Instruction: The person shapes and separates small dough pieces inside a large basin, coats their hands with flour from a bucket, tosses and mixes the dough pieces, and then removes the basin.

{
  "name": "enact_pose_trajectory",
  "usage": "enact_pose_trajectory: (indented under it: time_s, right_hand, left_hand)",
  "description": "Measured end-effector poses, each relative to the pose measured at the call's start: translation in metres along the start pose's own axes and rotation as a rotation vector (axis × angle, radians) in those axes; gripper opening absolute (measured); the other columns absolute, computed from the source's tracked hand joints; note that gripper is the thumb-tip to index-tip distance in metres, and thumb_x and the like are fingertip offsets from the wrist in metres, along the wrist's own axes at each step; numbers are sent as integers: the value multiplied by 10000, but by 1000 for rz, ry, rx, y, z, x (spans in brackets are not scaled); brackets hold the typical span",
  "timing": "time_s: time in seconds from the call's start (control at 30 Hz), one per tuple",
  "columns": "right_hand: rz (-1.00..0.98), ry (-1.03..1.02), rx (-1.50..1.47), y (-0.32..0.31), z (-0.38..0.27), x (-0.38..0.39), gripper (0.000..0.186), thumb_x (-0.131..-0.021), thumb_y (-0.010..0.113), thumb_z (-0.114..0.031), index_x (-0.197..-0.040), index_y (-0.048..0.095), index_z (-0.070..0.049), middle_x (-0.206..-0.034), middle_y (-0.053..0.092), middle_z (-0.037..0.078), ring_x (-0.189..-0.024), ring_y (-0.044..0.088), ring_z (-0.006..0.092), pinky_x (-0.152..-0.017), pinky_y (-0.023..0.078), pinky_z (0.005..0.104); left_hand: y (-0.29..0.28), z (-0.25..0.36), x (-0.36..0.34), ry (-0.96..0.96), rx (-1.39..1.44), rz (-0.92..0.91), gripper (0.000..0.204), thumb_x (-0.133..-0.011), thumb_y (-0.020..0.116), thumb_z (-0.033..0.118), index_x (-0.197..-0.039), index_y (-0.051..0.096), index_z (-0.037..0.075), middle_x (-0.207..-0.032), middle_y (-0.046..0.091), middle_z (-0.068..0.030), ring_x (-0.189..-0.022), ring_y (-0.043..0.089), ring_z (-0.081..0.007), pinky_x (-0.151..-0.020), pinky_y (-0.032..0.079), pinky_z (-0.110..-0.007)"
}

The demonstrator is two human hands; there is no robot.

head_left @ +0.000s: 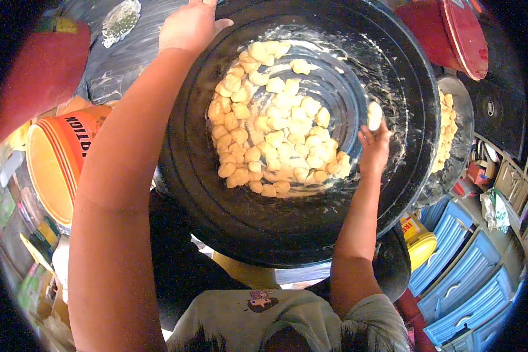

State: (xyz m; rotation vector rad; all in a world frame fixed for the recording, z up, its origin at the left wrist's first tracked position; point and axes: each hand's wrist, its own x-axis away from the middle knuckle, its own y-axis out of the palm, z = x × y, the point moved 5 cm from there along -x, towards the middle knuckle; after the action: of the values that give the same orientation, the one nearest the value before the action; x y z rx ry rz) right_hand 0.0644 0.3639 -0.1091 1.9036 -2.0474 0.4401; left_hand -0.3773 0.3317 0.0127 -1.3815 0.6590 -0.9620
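Dark lettering [78,134] marks the orange bucket [53,170] left of a floury black basin [264,240]; blue drawers [463,287] stand at right. Inside the basin, an oblong dough piece [375,112], long axis running forward, lies at the right hand's [374,149] fingertips, gripped or not I cannot tell. The left hand's [189,28] grip, at the rim, is unclear.

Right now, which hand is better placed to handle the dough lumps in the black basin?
Probably the right hand: it is inside the black basin, with a dough lump at its fingertips. The left hand is at the basin's edge.
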Motion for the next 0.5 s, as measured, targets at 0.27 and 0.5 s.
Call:
enact_pose_trajectory:
  time_s: [0.27, 0.5]
  right_hand:
    - [-522, -445, 1536, 42, 91, 76, 692, -640, 735, -201, -1248, 434, -68, -1285, 397, 215, -1145, 408, 372, -972, 338, 429]
    - [-111, -426, 1049, 0, 104, 62, 293, -743, 662, -87, -1016, 594, -3, -1131, 529, 173, -1101, 486, 297, -930, 395, 350]
  left_hand:
    - [5, 0, -1, 39, -11, 31, 632, -755, 641, 340, -1249, 394, 34, -1036, 558, -201, -931, 568, -349, -769, 471, -403]
    - [2, 0, 0, 54, 0, 58, 628, -753, 641, 340, -1245, 402, 31, -1032, 562, -203, -932, 569, -347, -766, 473, -403]
